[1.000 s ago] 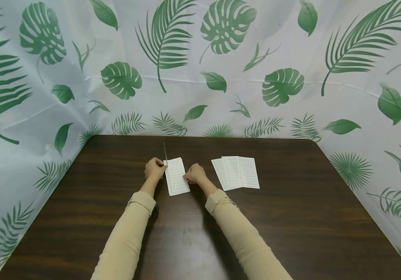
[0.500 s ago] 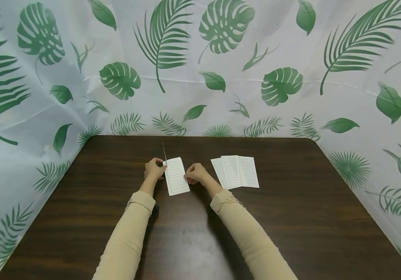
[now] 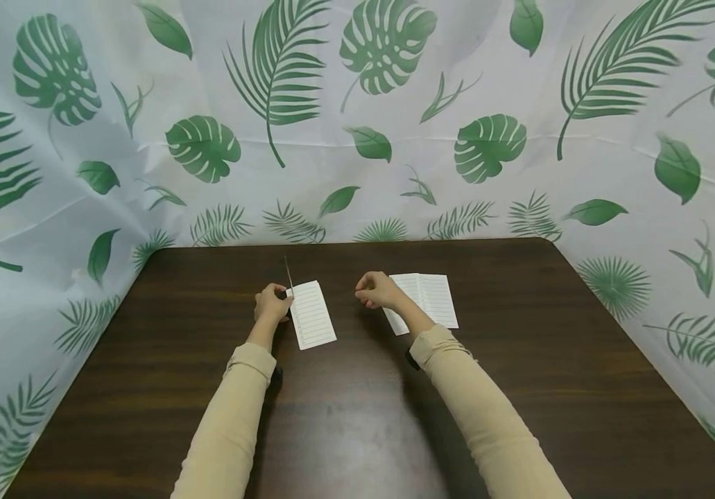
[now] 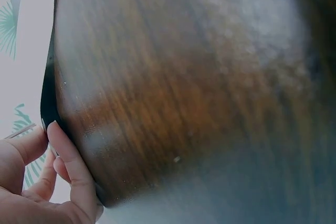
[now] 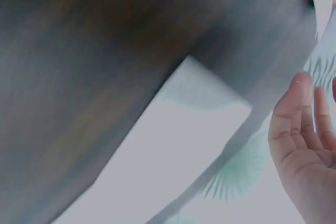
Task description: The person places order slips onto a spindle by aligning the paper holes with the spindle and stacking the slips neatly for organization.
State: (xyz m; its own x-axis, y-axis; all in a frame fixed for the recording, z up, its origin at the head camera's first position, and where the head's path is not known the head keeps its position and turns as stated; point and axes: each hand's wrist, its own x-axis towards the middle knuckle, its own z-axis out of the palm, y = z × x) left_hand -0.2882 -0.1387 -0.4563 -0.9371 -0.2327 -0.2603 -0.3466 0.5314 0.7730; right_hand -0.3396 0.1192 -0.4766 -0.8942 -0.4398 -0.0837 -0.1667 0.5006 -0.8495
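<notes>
While the left hand (image 3: 271, 303) pinches the upper left corner of a white lined card (image 3: 312, 315) between thumb and fingers, the right hand (image 3: 377, 290) stands apart to the right of that card, its visible fingers loosely bent and bare; part of this hand falls outside the right wrist view. The card lies between the two hands, touching the left only, slightly slanted, lined face up. Whether it is one sheet or several cannot be told. A thin brownish strand (image 3: 288, 269) projects beyond the card's upper left corner, beside the left thumb; its material is unclear. Seen nearly edge-on in the left wrist view, the held card has a dark gap or shadow alongside it. To the right, overlapping lined cards (image 3: 437, 301) lie on the table, their left portion partly covered by the right hand and wrist. Both arms wear pale beige sleeves (image 3: 222, 423) with turned-back cuffs, and a dark item (image 3: 412, 359) shows beside the right cuff. All cards are at the far part of a dark wood-grain table (image 3: 345, 423). Behind it hangs a white sheet (image 3: 326, 166) printed with green leaves.
</notes>
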